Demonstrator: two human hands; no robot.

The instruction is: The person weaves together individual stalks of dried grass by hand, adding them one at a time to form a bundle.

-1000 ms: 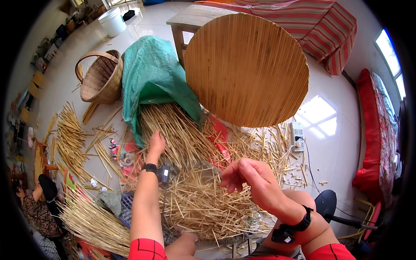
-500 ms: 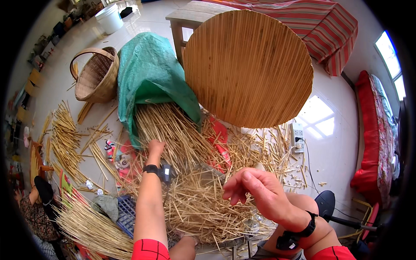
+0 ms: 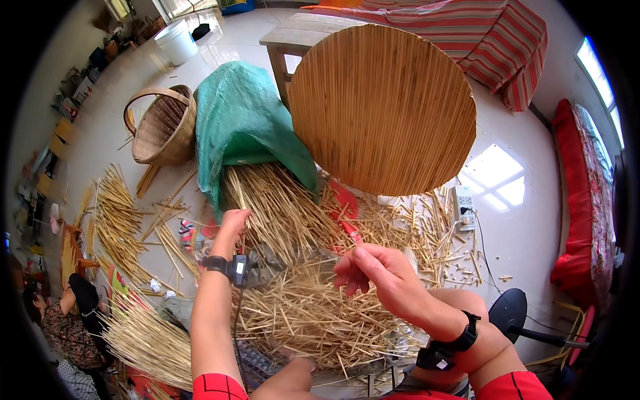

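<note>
My left hand [image 3: 235, 224] is closed at the left edge of a bundle of long straw stalks [image 3: 280, 203], which spills from the mouth of a green woven sack [image 3: 243, 110]. Its fingertips are turned away, so what they grip is hidden. My right hand [image 3: 375, 268] hangs over a heap of short, loose straw pieces [image 3: 313, 320]. Thumb and forefinger meet there with the other fingers curled under, and I cannot make out anything between them. Both wrists wear black straps with small devices.
Behind the heap a large round slatted board [image 3: 387, 110] leans against a wooden bench [image 3: 310, 30]. A handled basket [image 3: 163, 130] stands left of the sack. More stalks [image 3: 147, 340] lie lower left, near another person [image 3: 70, 327]. A power strip [image 3: 464, 207] with a cable lies right.
The view has shifted, so the sack, basket and board sit slightly differently in the picture. My left hand remains by the bundle's left edge; my right hand stays curled above the heap, slightly left.
</note>
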